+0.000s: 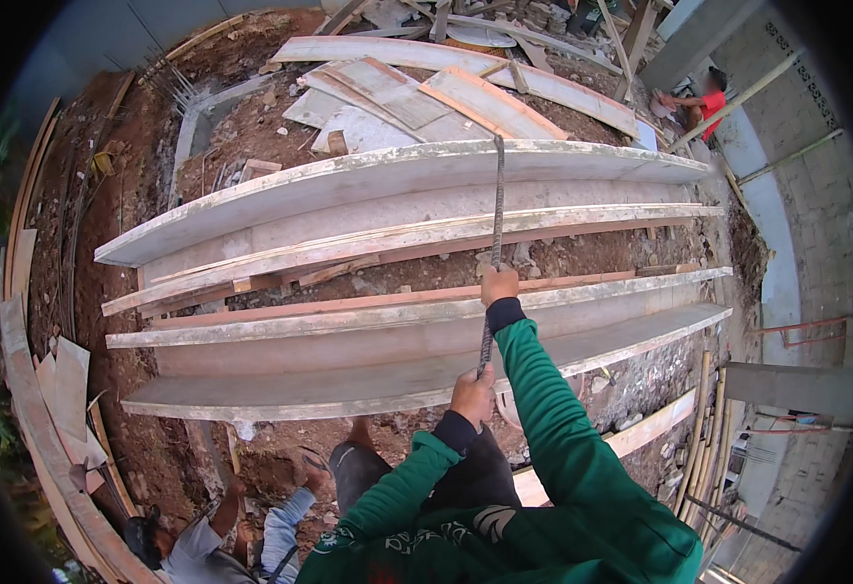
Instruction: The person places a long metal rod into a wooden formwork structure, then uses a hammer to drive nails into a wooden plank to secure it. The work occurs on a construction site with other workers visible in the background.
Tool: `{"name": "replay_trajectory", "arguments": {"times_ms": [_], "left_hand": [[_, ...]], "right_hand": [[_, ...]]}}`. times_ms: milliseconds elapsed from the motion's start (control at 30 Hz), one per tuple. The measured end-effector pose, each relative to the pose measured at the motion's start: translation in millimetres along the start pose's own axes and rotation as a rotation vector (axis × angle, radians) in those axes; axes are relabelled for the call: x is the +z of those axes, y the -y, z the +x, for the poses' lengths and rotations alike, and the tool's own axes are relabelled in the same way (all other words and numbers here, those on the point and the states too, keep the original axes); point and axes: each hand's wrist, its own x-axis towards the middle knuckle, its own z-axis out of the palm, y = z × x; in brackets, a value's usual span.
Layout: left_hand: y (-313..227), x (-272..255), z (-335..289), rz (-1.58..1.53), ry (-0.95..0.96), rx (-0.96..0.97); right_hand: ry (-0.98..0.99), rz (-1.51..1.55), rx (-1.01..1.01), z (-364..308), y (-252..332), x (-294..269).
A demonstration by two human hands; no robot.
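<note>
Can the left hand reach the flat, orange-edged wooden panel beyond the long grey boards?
Probably not: the left hand grips the dark ribbed steel bar, and the long grey boards lie between hand and panel.

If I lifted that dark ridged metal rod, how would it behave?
The dark ridged metal rod is likely stiff: it runs nearly straight past the right hand. Metallic, it's probably heavy for its thickness. Its ridged surface should resist slipping.

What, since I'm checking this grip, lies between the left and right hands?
A stretch of rebar, running from left hand to right hand in the head view.
</note>
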Motion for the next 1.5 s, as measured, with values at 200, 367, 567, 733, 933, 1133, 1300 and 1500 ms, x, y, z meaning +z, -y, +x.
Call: {"name": "replay_trajectory", "arguments": {"times_ms": [200, 367, 567, 733, 933, 1133, 1300, 1500], "left_hand": [[29, 3, 7, 0.089, -0.109, 0.044], [65, -4, 39, 0.224, -0.155, 0.163], [85, -25, 41, 0.711, -0.332, 0.416], [62, -31, 58, 0.750, -0.346, 0.344], [46, -26, 34, 0.857, -0.436, 0.431], [54, -32, 44, 0.876, -0.453, 0.268], [72, -56, 27, 0.884, -0.460, 0.320], [85, -73, 42, 0.864, -0.539, 0.430]], "right_hand": [[-0.028, 0.204, -0.032, -21, 15, -8], [0.011, 0.073, -0.088, -15, -12, -14], [0.198, 0.650, 0.261, -43, 23, -33], [0.107, 0.553, 0.189, -16, 10, -2], [0.247, 0.826, 0.381, -45, 41, -12], [0.215, 0.594, 0.350, -29, -5, 21], [0.241, 0.778, 0.437, -65, 17, 13], [0.260, 0.618, 0.382, -66, 9, 36]]}}
